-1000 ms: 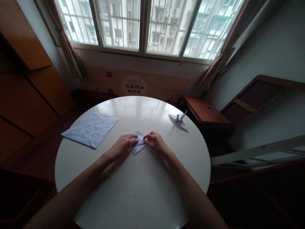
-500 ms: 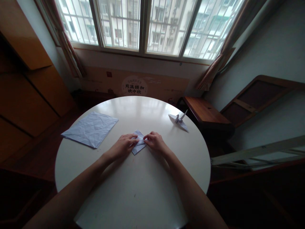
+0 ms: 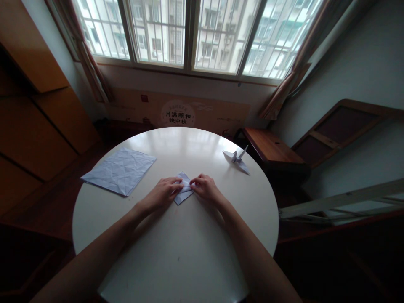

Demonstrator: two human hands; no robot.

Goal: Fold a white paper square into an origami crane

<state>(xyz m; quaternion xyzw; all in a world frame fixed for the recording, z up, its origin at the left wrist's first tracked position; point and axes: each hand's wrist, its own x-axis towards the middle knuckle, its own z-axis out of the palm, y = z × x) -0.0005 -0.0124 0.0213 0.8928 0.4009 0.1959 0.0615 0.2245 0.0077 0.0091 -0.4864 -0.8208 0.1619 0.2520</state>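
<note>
At your far left stands an orange-brown wooden cabinet (image 3: 53,122), and just right of it a reddish-brown cloth curtain (image 3: 90,69) hangs beside the window. On the round, glossy white tabletop (image 3: 178,235), a large, flat, creased sheet of pale blue paper (image 3: 121,170) lies at the far left edge, its left corner poking slightly past the rim.

Moving right, your left hand (image 3: 164,189) has its fingers curled and its thumb and forefinger grasping the left side of a small, folded packet of pale blue paper (image 3: 184,195). That packet lies flat near the middle of the tabletop, between both your hands, one corner pointing towards the near edge. Your right hand (image 3: 205,187) grips the packet's right side with bent thumb and fingers; the fingertips sit close to those of your left.

Farther right, a pale paper crane (image 3: 236,159) with spread wings stands near the tabletop's far right edge, well apart from your hands. Beyond that edge you have a low, reddish-brown wooden bench (image 3: 271,145), then a dark panel in a brown wooden frame (image 3: 344,122) against the wall.
</note>
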